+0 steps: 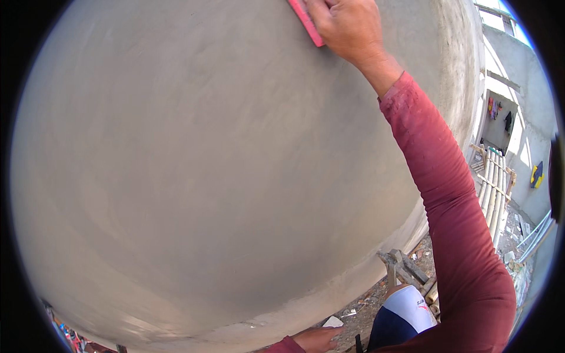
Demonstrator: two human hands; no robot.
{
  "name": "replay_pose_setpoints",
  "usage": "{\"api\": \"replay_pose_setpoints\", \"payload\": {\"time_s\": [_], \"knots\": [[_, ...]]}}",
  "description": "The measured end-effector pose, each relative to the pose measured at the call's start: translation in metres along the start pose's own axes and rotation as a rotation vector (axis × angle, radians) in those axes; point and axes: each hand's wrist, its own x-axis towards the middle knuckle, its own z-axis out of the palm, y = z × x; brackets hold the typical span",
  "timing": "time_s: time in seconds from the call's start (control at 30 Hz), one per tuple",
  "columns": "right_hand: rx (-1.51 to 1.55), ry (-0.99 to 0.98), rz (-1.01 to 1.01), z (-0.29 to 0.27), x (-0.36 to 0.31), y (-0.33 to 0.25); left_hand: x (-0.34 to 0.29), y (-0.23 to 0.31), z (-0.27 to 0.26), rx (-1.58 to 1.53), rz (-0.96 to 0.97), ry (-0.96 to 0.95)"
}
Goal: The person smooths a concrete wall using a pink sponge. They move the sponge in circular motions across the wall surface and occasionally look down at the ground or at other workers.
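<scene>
While the right hand (347,29) clamps its fingers on the red float (307,23) at the top of the view, partly cut off, grey wall (206,165) spreads bare to the left and below. The wall's right edge stands beyond the hand; its lower edge curves down past wood (406,267) and rubble (362,303). The right sleeve (453,194) crosses that right edge, hiding part of it. Low down, the left hand (318,339) is near a pale chip (333,322); I cannot tell how its fingers stand. Farther right is a pole platform (493,182).
</scene>
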Motion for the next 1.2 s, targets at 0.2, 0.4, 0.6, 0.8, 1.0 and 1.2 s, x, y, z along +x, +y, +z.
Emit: {"api": "replay_pose_setpoints", "payload": {"time_s": [0.2, 0.4, 0.6, 0.8, 1.0, 1.2], "knots": [[0.006, -0.077, -0.241, -0.029, -0.067, 0.031, -0.006, 0.000, 0.001, 0.009, 0.000, -0.003], [0.060, -0.013, -0.069, 0.000, -0.043, -0.014, -0.005, 0.003, 0.006, 0.006, 0.000, -0.020], [-0.099, -0.075, -0.114, -0.064, -0.116, 0.075, -0.002, 0.005, 0.013, 0.053, 0.022, -0.064], [0.032, -0.049, -0.094, -0.016, -0.108, -0.011, -0.006, 0.009, 0.019, 0.053, -0.003, -0.072], [-0.131, 0.038, 0.124, -0.066, -0.103, 0.086, 0.006, 0.016, 0.020, 0.096, 0.038, -0.127], [0.075, -0.215, -0.308, -0.030, -0.156, -0.050, -0.004, 0.043, 0.001, 0.230, 0.035, -0.108]]}}
